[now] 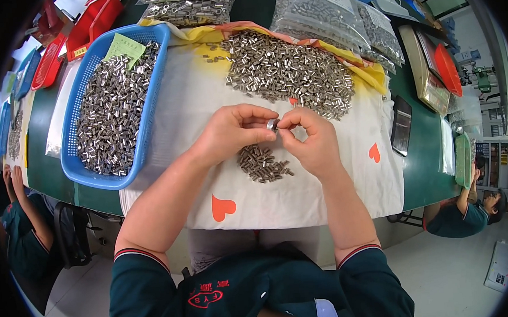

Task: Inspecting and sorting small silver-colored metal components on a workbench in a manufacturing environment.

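Note:
Over a white cloth (220,178) with red hearts, my two hands meet at the fingertips. My left hand (226,134) is closed, with a small shiny ring-shaped metal part (271,124) pinched between thumb and fingers. Right beside that part, my right hand (317,143) pinches thumb and index finger together at its edge; whatever they hold is too small to make out. Just below the hands lies a small heap of short metal cylinders (263,165). A much larger pile of similar cylinders (289,69) spreads beyond them.
At left stands a blue basket (157,86) full of metal cylinders, with a yellow-green note (124,49). Clear bags of metal parts (321,15) line the far side. A phone (401,125) lies at right on the green table (102,198). Other people sit at both sides.

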